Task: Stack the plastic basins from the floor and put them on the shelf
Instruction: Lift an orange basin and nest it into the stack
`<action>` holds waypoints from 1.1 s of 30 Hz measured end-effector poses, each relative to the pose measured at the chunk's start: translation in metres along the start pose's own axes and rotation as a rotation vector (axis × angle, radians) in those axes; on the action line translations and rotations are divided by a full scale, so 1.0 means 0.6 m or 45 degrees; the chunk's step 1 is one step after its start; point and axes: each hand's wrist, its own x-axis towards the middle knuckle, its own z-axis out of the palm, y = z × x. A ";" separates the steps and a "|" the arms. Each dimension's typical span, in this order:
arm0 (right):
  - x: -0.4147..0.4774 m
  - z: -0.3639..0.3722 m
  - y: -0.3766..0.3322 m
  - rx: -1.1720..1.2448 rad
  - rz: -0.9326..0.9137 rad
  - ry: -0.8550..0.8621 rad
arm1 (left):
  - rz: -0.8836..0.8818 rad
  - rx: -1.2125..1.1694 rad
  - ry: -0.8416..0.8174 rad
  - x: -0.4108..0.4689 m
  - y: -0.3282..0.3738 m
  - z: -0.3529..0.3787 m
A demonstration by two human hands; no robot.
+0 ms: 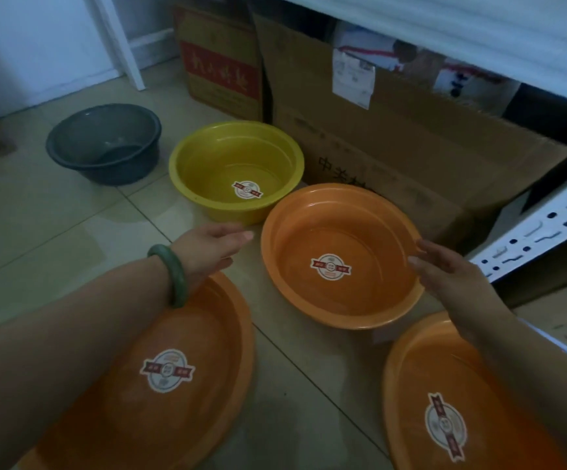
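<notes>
Reaching with both hands spread, left hand and right hand flanked the middle orange basin; gripping opposite rims looked best.

Single head view, close, angled forward and down over tiled floor toward cardboard boxes.

Three orange basins, one yellow basin, one grey basin, two cardboard boxes

Tiled floor bears three orange basins, a yellow basin, a grey basin and cardboard boxes.
</notes>
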 end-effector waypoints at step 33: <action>0.093 -0.028 0.048 0.317 0.215 0.016 | -0.146 0.043 0.164 0.070 0.027 0.084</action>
